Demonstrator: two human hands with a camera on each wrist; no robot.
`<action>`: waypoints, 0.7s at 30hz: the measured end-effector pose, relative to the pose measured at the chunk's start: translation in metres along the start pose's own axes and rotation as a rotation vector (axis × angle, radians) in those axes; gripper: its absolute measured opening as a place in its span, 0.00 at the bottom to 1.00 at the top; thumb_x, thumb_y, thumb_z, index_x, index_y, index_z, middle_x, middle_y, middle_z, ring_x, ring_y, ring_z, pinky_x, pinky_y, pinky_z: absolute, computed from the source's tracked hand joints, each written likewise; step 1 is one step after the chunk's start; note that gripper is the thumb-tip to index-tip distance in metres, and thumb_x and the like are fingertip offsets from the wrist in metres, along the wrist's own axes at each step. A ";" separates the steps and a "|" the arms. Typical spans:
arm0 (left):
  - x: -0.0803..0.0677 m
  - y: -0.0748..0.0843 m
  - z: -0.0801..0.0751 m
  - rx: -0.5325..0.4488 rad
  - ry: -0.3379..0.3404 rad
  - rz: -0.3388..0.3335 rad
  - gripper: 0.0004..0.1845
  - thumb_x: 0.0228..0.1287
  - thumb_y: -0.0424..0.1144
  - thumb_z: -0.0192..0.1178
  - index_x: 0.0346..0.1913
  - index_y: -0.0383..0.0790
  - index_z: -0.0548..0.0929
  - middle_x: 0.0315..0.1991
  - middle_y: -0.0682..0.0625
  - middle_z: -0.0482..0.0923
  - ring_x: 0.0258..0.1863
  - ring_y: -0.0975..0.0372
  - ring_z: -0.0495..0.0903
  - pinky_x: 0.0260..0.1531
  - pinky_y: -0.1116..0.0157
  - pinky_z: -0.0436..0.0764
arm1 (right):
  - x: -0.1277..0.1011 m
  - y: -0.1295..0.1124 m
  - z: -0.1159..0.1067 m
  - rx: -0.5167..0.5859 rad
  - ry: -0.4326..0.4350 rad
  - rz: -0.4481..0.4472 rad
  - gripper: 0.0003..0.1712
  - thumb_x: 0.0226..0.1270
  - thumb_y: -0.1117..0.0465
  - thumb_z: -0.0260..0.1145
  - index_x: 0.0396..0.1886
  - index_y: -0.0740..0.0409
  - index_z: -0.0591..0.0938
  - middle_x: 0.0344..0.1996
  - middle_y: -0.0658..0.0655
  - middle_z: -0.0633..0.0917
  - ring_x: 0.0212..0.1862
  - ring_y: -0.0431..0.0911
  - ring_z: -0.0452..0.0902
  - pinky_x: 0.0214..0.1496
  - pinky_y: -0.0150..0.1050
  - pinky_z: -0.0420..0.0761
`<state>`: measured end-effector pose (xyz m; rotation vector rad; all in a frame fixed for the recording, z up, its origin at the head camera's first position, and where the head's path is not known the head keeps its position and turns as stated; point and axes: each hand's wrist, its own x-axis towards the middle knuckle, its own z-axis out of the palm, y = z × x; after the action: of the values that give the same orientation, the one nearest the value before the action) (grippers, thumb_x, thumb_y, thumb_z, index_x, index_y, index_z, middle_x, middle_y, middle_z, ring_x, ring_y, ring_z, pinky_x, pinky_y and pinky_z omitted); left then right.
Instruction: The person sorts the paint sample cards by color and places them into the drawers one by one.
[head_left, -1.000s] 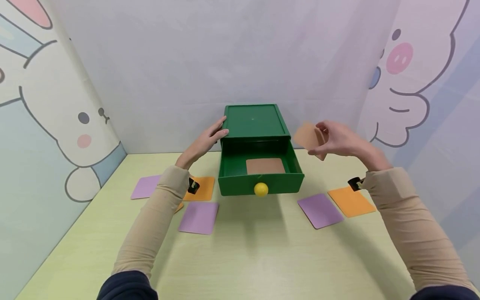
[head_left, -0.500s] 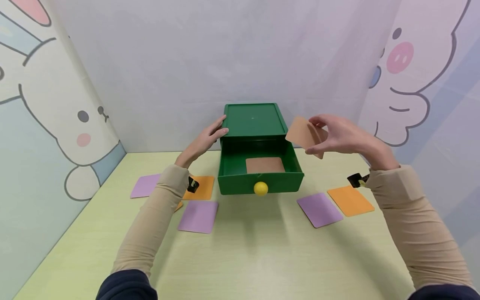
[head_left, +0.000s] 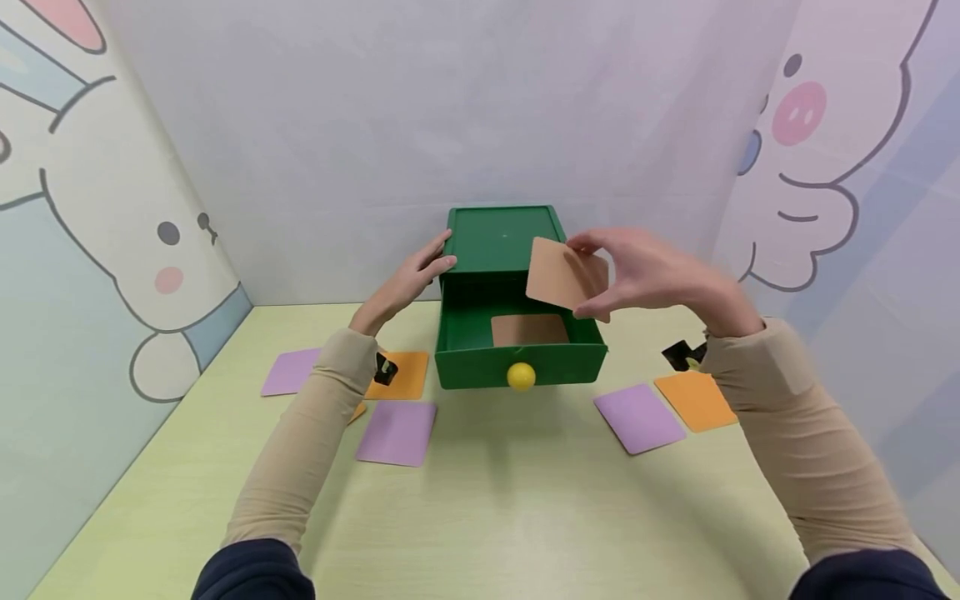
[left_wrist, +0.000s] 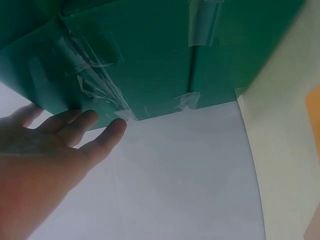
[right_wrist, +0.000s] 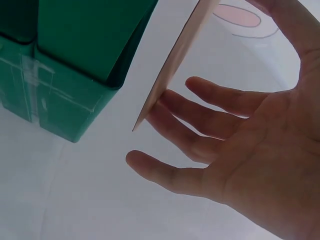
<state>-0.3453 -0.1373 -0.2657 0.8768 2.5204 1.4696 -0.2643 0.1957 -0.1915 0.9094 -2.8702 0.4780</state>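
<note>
A green drawer box (head_left: pixel 506 237) stands at the back of the table, its drawer (head_left: pixel 472 371) pulled out by a yellow round knob's (head_left: pixel 521 377) side. Inside the drawer lies a tan card (head_left: pixel 528 332). My left hand (head_left: pixel 405 282) rests with extended fingers along the box's upper left side; the left wrist view shows its fingertips (left_wrist: pixel 118 127) at the taped green wall (left_wrist: pixel 150 65). Between thumb and fingers, my right hand (head_left: pixel 652 271) pinches another tan card (head_left: pixel 555 273), tilted above the drawer's right part. That card appears edge-on (right_wrist: pixel 175 60) in the right wrist view.
Left of the box lie purple cards (head_left: pixel 291 372) (head_left: pixel 397 433) and an orange card (head_left: pixel 405 377), partly behind the left sleeve. To the right are a purple card (head_left: pixel 639 419) and an orange card (head_left: pixel 692 402). A pale wall cloth (head_left: pixel 337 167) rises behind.
My right hand has carried the tan card leftward, from beside the box to over the open drawer. My left hand has stayed against the box.
</note>
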 end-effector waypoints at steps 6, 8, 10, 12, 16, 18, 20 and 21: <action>-0.001 0.001 0.000 0.003 0.003 -0.005 0.34 0.76 0.48 0.42 0.78 0.49 0.43 0.79 0.49 0.39 0.79 0.55 0.43 0.74 0.48 0.56 | 0.010 -0.012 0.009 -0.008 -0.023 -0.072 0.45 0.47 0.51 0.78 0.64 0.63 0.71 0.58 0.59 0.78 0.59 0.51 0.72 0.61 0.50 0.75; -0.001 0.001 0.001 0.006 0.005 -0.008 0.34 0.76 0.48 0.42 0.78 0.49 0.43 0.79 0.48 0.39 0.79 0.55 0.43 0.74 0.48 0.57 | 0.013 -0.016 0.012 -0.007 -0.033 -0.103 0.45 0.47 0.51 0.78 0.64 0.64 0.71 0.57 0.59 0.79 0.57 0.51 0.73 0.59 0.50 0.77; -0.001 0.001 0.001 0.010 0.007 -0.011 0.34 0.76 0.48 0.43 0.78 0.49 0.43 0.79 0.48 0.39 0.79 0.55 0.43 0.74 0.48 0.57 | 0.016 -0.019 0.014 0.001 -0.045 -0.127 0.45 0.47 0.51 0.78 0.64 0.64 0.71 0.57 0.60 0.79 0.56 0.51 0.73 0.56 0.49 0.78; -0.001 0.002 0.001 0.012 0.009 -0.010 0.34 0.76 0.49 0.43 0.78 0.49 0.43 0.79 0.48 0.39 0.79 0.55 0.43 0.74 0.49 0.55 | 0.018 -0.022 0.017 0.005 -0.059 -0.144 0.45 0.47 0.51 0.78 0.64 0.63 0.71 0.57 0.59 0.79 0.55 0.51 0.73 0.54 0.48 0.79; -0.001 0.002 0.001 0.012 0.012 -0.007 0.34 0.76 0.49 0.43 0.78 0.49 0.43 0.79 0.48 0.39 0.79 0.55 0.42 0.75 0.49 0.54 | 0.022 -0.027 0.021 0.016 -0.091 -0.156 0.46 0.47 0.51 0.79 0.65 0.63 0.70 0.57 0.59 0.79 0.55 0.51 0.73 0.53 0.46 0.80; -0.001 0.002 0.001 0.012 0.012 -0.010 0.34 0.76 0.49 0.43 0.78 0.49 0.43 0.79 0.48 0.39 0.79 0.55 0.42 0.75 0.49 0.54 | 0.024 -0.029 0.023 0.016 -0.108 -0.161 0.47 0.48 0.51 0.78 0.66 0.63 0.69 0.58 0.59 0.78 0.55 0.50 0.73 0.54 0.46 0.80; -0.001 0.002 0.001 0.016 0.013 -0.014 0.34 0.76 0.49 0.43 0.78 0.49 0.43 0.79 0.48 0.39 0.79 0.55 0.43 0.75 0.49 0.54 | 0.025 -0.031 0.024 0.016 -0.125 -0.160 0.48 0.48 0.51 0.78 0.67 0.62 0.68 0.59 0.58 0.78 0.55 0.50 0.72 0.53 0.46 0.80; -0.002 0.002 0.001 0.017 0.014 -0.015 0.34 0.76 0.49 0.43 0.78 0.50 0.43 0.79 0.48 0.39 0.79 0.55 0.43 0.75 0.49 0.55 | 0.025 -0.032 0.025 0.015 -0.134 -0.159 0.48 0.48 0.51 0.78 0.68 0.62 0.68 0.59 0.58 0.77 0.55 0.50 0.72 0.54 0.46 0.80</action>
<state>-0.3428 -0.1365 -0.2652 0.8508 2.5475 1.4571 -0.2665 0.1495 -0.2021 1.2047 -2.8824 0.4383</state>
